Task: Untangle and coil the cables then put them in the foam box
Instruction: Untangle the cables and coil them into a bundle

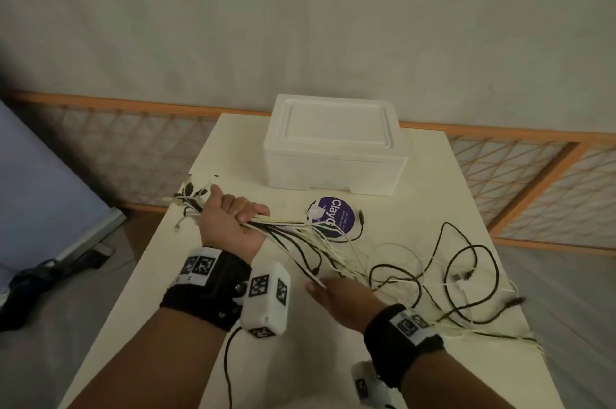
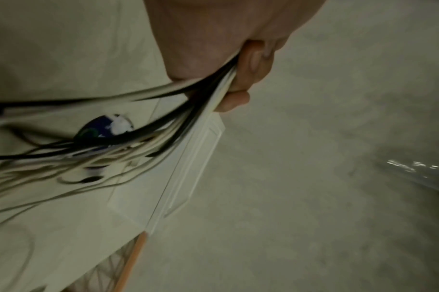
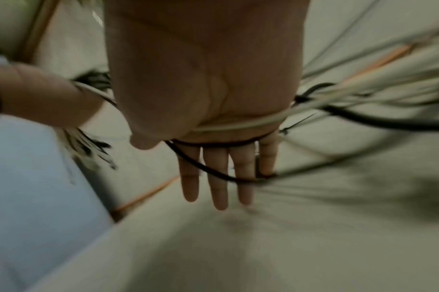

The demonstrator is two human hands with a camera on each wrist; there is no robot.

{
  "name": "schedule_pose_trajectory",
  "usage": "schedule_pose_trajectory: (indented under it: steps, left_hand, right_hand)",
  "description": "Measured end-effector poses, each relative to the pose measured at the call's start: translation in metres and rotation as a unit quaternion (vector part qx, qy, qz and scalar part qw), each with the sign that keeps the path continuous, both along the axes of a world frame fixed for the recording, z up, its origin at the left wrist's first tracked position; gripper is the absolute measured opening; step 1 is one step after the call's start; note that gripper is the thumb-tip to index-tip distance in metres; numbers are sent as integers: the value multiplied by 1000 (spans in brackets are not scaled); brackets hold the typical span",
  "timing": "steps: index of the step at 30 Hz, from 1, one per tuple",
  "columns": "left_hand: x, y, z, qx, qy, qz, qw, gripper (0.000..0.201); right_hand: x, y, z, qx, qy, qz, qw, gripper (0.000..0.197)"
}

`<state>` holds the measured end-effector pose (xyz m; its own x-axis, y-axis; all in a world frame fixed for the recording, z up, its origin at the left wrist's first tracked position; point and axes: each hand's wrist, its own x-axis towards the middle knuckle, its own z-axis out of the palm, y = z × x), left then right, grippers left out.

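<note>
My left hand point(image 1: 233, 218) is raised over the table's left side, its fingers point(image 2: 241, 79) curled round a bunch of black and white cables point(image 1: 293, 232). Their plug ends point(image 1: 190, 195) stick out behind the fist. The bunch slopes down to my right hand point(image 1: 336, 298), whose straight fingers point(image 3: 216, 177) lie under the strands, with black and white cables point(image 3: 226, 126) draped across the palm. More loops point(image 1: 466, 275) sprawl over the right half of the table. The white foam box point(image 1: 333, 145) stands at the table's far edge, lid on.
A round purple sticker point(image 1: 333, 217) lies on the white table point(image 1: 300, 368) in front of the box. A wooden lattice rail point(image 1: 516, 168) runs behind the table. A pale blue board point(image 1: 43, 195) leans at the left, over a dark floor.
</note>
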<state>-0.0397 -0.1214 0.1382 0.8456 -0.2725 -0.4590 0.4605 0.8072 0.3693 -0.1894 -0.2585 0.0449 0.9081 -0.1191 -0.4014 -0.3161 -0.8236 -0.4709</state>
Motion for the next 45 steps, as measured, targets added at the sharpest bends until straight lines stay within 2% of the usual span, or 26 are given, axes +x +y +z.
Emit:
schedule_pose_trajectory:
  steps: [3, 4, 6, 7, 8, 9, 10, 12, 15, 18, 20, 22, 24, 25, 27, 29, 31, 33, 35, 37, 39, 40, 41, 42, 44, 45]
  left_hand:
    - [30, 23, 6, 24, -7, 28, 999, 58]
    - [41, 32, 7, 42, -2, 48, 998, 56]
    - [56, 45, 4, 107, 16, 62, 992, 41]
    - [60, 48, 2, 132, 26, 58, 989, 35]
    - [61, 49, -1, 144, 32, 54, 988, 32]
    - [62, 49, -3, 143, 33, 53, 988, 32]
    - [63, 47, -6, 133, 31, 48, 989, 34]
    - [63, 44, -5, 126, 15, 24, 992, 41]
    - [71, 48, -3, 140, 3, 26, 990, 42]
    - [77, 51, -5, 129, 12, 19, 991, 44]
    - [77, 47, -13, 78, 30, 43, 996, 48]
    - [69, 38, -22, 64, 31, 55, 996, 53]
    - [59, 25, -28, 64, 26, 55, 996, 59]
    - [52, 19, -30, 59, 30, 49, 997, 60]
    - [37, 6, -31, 46, 38, 19, 998, 58]
    - [19, -8, -30, 34, 40, -17, 998, 58]
    - [4, -20, -26, 18, 41, -50, 998, 58]
    - [-4, -24, -21, 18, 47, -68, 996, 57]
    - [-5, -21, -18, 42, 41, -82, 995, 52]
    - [-6, -10, -18, 102, 1, -149, 984, 46]
    - [-8, 4, -20, 230, -57, -270, 933, 54]
    - [-9, 12, -20, 324, -110, -329, 880, 61]
    - [-10, 19, -21, 427, -181, -369, 805, 66]
    - [-10, 24, -24, 533, -266, -378, 709, 63]
    - [-10, 26, -25, 693, -414, -298, 509, 44]
    - [-13, 22, -21, 722, -481, -250, 429, 39]
  right_hand:
    - [-26, -45, -9, -30, 11, -55, 998, 68]
    - [-35, -62, -10, -18, 2, -77, 997, 73]
    - [-51, -95, -4, 69, -59, -189, 978, 91]
    - [-57, -109, -6, 93, -84, -239, 963, 91]
    - [-62, -119, -4, 103, -97, -268, 953, 79]
    - [-64, -126, -4, 68, -86, -276, 955, 62]
    - [-66, -132, -6, 10, -74, -261, 962, 56]
    - [-70, -143, -10, -119, -68, -212, 968, 76]
    - [-80, -163, -10, -229, -106, -194, 948, 103]
    - [-88, -183, -7, -263, -99, -260, 924, 91]
    - [-84, -185, -5, -213, -38, -286, 933, 78]
    - [-69, -174, 6, -189, 93, -237, 948, 67]
    - [-45, -151, 23, -215, 125, -157, 956, 52]
    - [-31, -135, 33, -238, 79, -124, 960, 45]
    - [-5, -95, 49, -219, -114, -105, 963, 41]
    - [21, -50, 62, -101, -257, -56, 959, 63]
    - [41, -15, 64, -21, -229, 6, 973, 78]
    - [51, 2, 58, 1, -191, 21, 981, 53]
    - [55, 3, 56, 10, -207, 8, 978, 23]
    - [57, -2, 58, 7, -216, 10, 976, 20]
    - [60, -8, 64, -3, -223, 2, 975, 22]
    - [62, -11, 66, -10, -220, 3, 975, 22]
    - [64, -13, 66, -22, -213, 9, 977, 22]
    - [65, -14, 65, -41, -201, 23, 978, 21]
    - [67, -12, 63, -82, -188, 50, 978, 18]
    - [69, -8, 62, -91, -193, 58, 975, 17]
